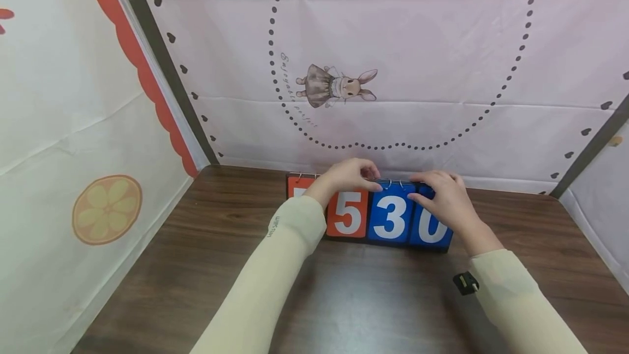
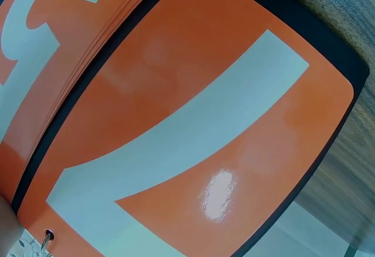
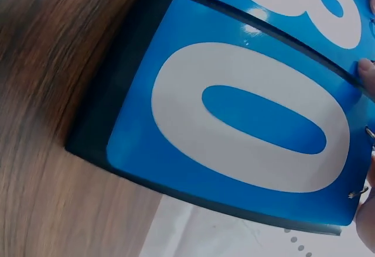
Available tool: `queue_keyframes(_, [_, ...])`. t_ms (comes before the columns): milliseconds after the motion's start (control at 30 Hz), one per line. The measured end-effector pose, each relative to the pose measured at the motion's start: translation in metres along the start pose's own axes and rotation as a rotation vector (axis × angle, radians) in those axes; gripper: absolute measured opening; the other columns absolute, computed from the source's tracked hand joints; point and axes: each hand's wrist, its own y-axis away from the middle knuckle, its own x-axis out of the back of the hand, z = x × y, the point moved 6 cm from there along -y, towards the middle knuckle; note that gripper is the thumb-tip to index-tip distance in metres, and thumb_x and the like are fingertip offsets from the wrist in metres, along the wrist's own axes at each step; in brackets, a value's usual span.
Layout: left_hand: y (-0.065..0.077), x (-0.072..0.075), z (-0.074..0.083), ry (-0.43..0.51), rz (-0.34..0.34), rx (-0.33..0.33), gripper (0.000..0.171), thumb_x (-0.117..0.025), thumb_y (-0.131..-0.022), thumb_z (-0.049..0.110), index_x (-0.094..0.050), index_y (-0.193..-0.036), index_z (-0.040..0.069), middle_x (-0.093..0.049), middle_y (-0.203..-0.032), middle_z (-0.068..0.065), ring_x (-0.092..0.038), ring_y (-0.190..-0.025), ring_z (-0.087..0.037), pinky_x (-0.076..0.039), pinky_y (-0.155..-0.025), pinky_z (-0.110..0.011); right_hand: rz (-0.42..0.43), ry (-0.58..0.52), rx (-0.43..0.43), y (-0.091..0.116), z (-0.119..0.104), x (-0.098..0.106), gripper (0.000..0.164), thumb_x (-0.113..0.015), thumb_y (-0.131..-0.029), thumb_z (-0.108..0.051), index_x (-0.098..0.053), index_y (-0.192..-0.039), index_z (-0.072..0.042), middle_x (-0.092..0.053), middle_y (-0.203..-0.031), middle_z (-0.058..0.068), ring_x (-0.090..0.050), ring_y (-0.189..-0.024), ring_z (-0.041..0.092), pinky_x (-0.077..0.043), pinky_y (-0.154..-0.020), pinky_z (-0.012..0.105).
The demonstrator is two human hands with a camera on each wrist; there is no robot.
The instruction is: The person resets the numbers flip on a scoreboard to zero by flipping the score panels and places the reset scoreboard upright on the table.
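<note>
A tabletop flip scoreboard (image 1: 390, 220) stands at the back of the table, its number cards hung on metal rings along the top. The red-orange 7 card (image 2: 176, 81) fills the left wrist view; beside it are a red-orange 5 card (image 1: 348, 214), then blue 3 and 0 cards. My left hand (image 1: 346, 175) holds the top edge near the 5 and 3 cards, thumb in front. Over the top of the 0 card (image 3: 263, 119), my right hand (image 1: 446, 196) grips the edge, thumb on the front and fingers behind. The left forearm hides part of the 7 card in the head view.
The dark wood table (image 1: 231, 217) meets a pale pink printed cloth wall (image 1: 417, 59) right behind the scoreboard. A white cloth wall (image 1: 64, 124) with an orange-slice print rises at left. A small black device (image 1: 465, 283) sits by the right cuff.
</note>
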Motion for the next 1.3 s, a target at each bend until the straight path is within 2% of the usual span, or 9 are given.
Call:
queue_keyframes(100, [0.000, 0.000, 0.000, 0.003, 0.003, 0.022, 0.028, -0.064, -0.089, 0.047, -0.063, -0.103, 0.023, -0.060, -0.099, 0.006, -0.051, -0.092, -0.011, -0.047, -0.085, -0.035, -0.031, -0.032, -0.039, -0.002, 0.002, 0.004, 0.038, -0.072, -0.087, -0.025, -0.061, -0.118, -0.007, -0.057, -0.118, 0.015, -0.041, -0.115, 0.035, -0.018, -0.098, 0.064])
queue_keyframes(233, [-0.002, -0.001, -0.002, -0.050, 0.012, 0.115, 0.053, -0.041, -0.095, 0.060, -0.061, -0.120, 0.018, -0.061, -0.110, 0.002, -0.051, -0.097, -0.014, -0.045, -0.090, -0.041, -0.103, -0.058, -0.114, -0.010, 0.004, 0.011, 0.042, -0.055, -0.097, -0.036, -0.058, -0.122, -0.003, -0.054, -0.122, 0.019, -0.038, -0.118, 0.038, -0.015, -0.100, 0.064])
queue_keyframes(333, [-0.002, -0.003, -0.006, -0.115, 0.004, 0.202, 0.063, -0.033, -0.095, 0.063, -0.055, -0.130, 0.015, -0.057, -0.120, -0.002, -0.051, -0.100, -0.016, -0.043, -0.094, -0.043, -0.218, -0.038, -0.158, -0.018, 0.005, 0.007, 0.052, -0.039, -0.102, -0.043, -0.056, -0.125, 0.001, -0.054, -0.122, 0.023, -0.038, -0.118, 0.041, -0.015, -0.100, 0.065])
queue_keyframes(467, [-0.002, -0.006, -0.009, -0.156, -0.019, 0.276, 0.067, -0.033, -0.094, 0.066, -0.054, -0.131, 0.013, -0.057, -0.121, -0.003, -0.052, -0.097, -0.017, -0.044, -0.092, -0.042, -0.390, -0.030, -0.219, -0.027, 0.009, -0.004, 0.066, -0.025, -0.103, -0.050, -0.054, -0.127, 0.003, -0.052, -0.123, 0.025, -0.038, -0.118, 0.044, -0.017, -0.100, 0.067])
queue_keyframes(567, [-0.002, -0.008, -0.010, -0.148, -0.031, 0.285, 0.066, -0.032, -0.095, 0.064, -0.053, -0.133, 0.014, -0.055, -0.123, -0.004, -0.051, -0.100, -0.017, -0.043, -0.094, -0.042, -0.457, -0.053, -0.275, -0.029, 0.014, -0.009, 0.071, -0.021, -0.102, -0.054, -0.049, -0.131, 0.005, -0.047, -0.128, 0.027, -0.037, -0.118, 0.046, -0.023, -0.098, 0.067])
queue_keyframes(667, [-0.003, -0.007, -0.009, -0.138, -0.036, 0.282, 0.062, -0.031, -0.098, 0.059, -0.052, -0.134, 0.013, -0.054, -0.126, -0.004, -0.050, -0.103, -0.018, -0.042, -0.096, -0.043, -0.486, -0.064, -0.304, -0.029, 0.016, -0.012, 0.074, -0.020, -0.101, -0.055, -0.042, -0.135, 0.007, -0.042, -0.131, 0.030, -0.035, -0.119, 0.047, -0.027, -0.096, 0.066])
queue_keyframes(800, [-0.004, -0.006, -0.008, -0.145, -0.039, 0.272, 0.058, -0.031, -0.100, 0.055, -0.052, -0.134, 0.013, -0.053, -0.126, -0.004, -0.049, -0.105, -0.020, -0.040, -0.097, -0.045, -0.496, -0.068, -0.316, -0.029, 0.017, -0.012, 0.074, -0.021, -0.102, -0.054, -0.039, -0.136, 0.009, -0.039, -0.132, 0.031, -0.034, -0.119, 0.048, -0.028, -0.097, 0.065])
queue_keyframes(1000, [-0.004, -0.005, -0.006, -0.162, -0.047, 0.246, 0.059, -0.031, -0.099, 0.058, -0.051, -0.135, 0.016, -0.051, -0.130, -0.002, -0.047, -0.111, -0.019, -0.038, -0.099, -0.045, -0.495, -0.089, -0.330, -0.029, 0.017, -0.011, 0.073, -0.021, -0.102, -0.052, -0.041, -0.135, 0.010, -0.039, -0.132, 0.032, -0.034, -0.119, 0.049, -0.027, -0.096, 0.066])
queue_keyframes(1300, [-0.002, -0.005, -0.007, -0.168, -0.037, 0.236, 0.060, -0.034, -0.096, 0.061, -0.055, -0.131, 0.017, -0.057, -0.121, 0.001, -0.051, -0.100, -0.014, -0.044, -0.093, -0.041, -0.506, -0.126, -0.344, -0.028, 0.017, -0.012, 0.075, -0.023, -0.102, -0.054, -0.039, -0.135, 0.011, -0.039, -0.131, 0.034, -0.034, -0.118, 0.050, -0.027, -0.094, 0.068])
